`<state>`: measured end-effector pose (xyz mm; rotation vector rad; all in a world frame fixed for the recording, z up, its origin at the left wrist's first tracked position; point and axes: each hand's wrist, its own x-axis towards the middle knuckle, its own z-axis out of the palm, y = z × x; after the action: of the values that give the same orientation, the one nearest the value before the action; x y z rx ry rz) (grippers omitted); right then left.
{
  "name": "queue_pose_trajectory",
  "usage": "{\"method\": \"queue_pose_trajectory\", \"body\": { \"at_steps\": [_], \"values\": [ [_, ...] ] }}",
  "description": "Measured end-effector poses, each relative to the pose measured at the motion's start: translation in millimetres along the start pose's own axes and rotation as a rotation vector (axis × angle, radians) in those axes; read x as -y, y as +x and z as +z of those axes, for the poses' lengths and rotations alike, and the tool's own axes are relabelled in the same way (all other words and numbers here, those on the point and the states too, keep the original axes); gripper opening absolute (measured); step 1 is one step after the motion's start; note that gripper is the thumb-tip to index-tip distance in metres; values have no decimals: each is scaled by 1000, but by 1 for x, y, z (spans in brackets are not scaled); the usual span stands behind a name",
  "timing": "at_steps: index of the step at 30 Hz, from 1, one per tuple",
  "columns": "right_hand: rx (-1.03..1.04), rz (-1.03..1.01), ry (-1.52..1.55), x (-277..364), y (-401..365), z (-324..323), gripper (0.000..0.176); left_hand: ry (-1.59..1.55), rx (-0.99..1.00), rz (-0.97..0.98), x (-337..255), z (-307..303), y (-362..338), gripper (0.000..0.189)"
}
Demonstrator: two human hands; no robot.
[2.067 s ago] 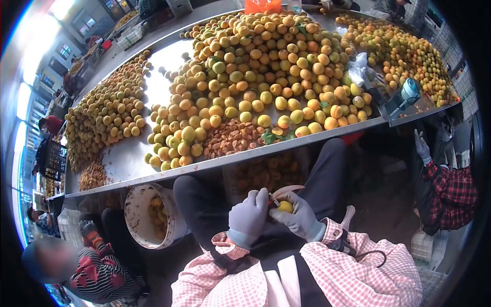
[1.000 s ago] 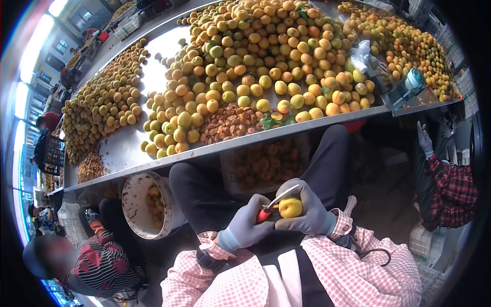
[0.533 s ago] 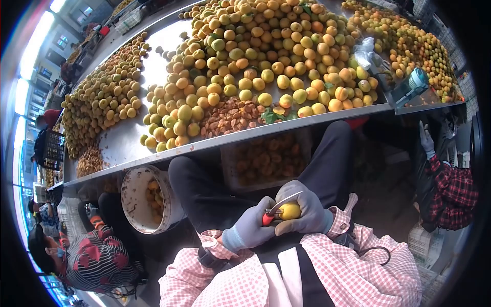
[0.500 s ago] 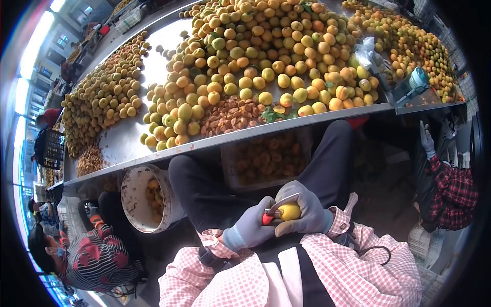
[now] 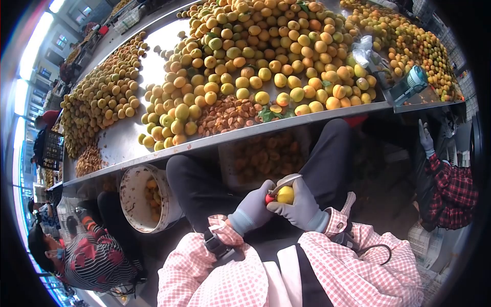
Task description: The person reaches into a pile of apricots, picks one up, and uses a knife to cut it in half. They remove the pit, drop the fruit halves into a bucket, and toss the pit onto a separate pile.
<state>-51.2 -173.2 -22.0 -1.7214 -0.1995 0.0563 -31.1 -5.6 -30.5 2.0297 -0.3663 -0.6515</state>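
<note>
Both my gloved hands meet above my lap. My left hand (image 5: 253, 207) is closed round a small knife with a red handle (image 5: 269, 198) and a curved metal blade. A yellow apricot (image 5: 285, 195) sits in my right hand (image 5: 305, 205), its fingers wrapped about the fruit. The blade lies against or just beside the apricot; exact contact is hard to see. On the metal table (image 5: 225, 134) in front, a heap of apricots (image 5: 266, 46) spreads out, with a pile of brown pits (image 5: 230, 116) near the edge.
A white bucket (image 5: 171, 197) with fruit pieces stands left of my knees. Under the table is a crate of halved fruit (image 5: 266, 158). A teal-lidded bottle (image 5: 415, 79) is at the right. Co-workers sit on the left (image 5: 97, 258) and right (image 5: 450, 194).
My hands have shifted slightly up, and the right hand has turned with the apricot. The knife's blade has changed angle against the fruit. The camera view has moved slightly.
</note>
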Motion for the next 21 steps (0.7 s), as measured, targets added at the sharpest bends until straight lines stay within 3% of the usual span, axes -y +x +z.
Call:
{"method": "queue_pose_trajectory", "body": {
  "at_steps": [1,2,3,4,5,7,8,9,11,13,14,15,17,18,19,21],
  "values": [
    [48,-135,-93,1,4,-6,49,-2,-1,2,0,-2,-1,32],
    [50,-134,-97,-2,9,-13,49,-342,139,-45,0,-3,-2,33],
    [177,-217,-92,-7,14,-22,46,-681,282,-89,-2,-4,-2,35],
    [302,-306,-87,-10,19,-26,43,-676,284,-80,-4,-6,-2,35],
    [295,-314,-93,-9,21,-25,43,-703,271,-126,-7,-7,-4,33],
    [302,-146,100,-9,20,-21,45,-757,240,-209,-13,-13,-6,30],
    [224,-81,224,-29,15,-15,53,-784,126,-143,-16,-19,-9,31],
    [220,-84,215,-26,16,-18,53,-801,97,-238,-29,-34,-8,32],
    [66,352,937,-19,19,-25,58,-987,-51,-196,-34,-54,-12,35],
    [42,362,1037,-12,25,-34,58,-965,-69,-158,-49,-71,-19,41],
    [99,347,1114,-3,27,-38,55,-775,-160,-32,-44,-65,-15,47],
    [157,333,1193,4,28,-41,52,-776,-152,-28,-42,-60,-17,47],
    [229,282,1205,16,31,-43,49,-340,-211,148,-47,-54,-22,50],
    [229,246,1047,23,31,-44,50,-149,-234,203,-52,-54,-23,49],
    [226,211,888,27,31,-44,53,-147,-233,206,-52,-53,-22,49],
    [164,139,819,24,32,-38,56,71,-303,274,-51,-50,-22,46]
  ]
}}
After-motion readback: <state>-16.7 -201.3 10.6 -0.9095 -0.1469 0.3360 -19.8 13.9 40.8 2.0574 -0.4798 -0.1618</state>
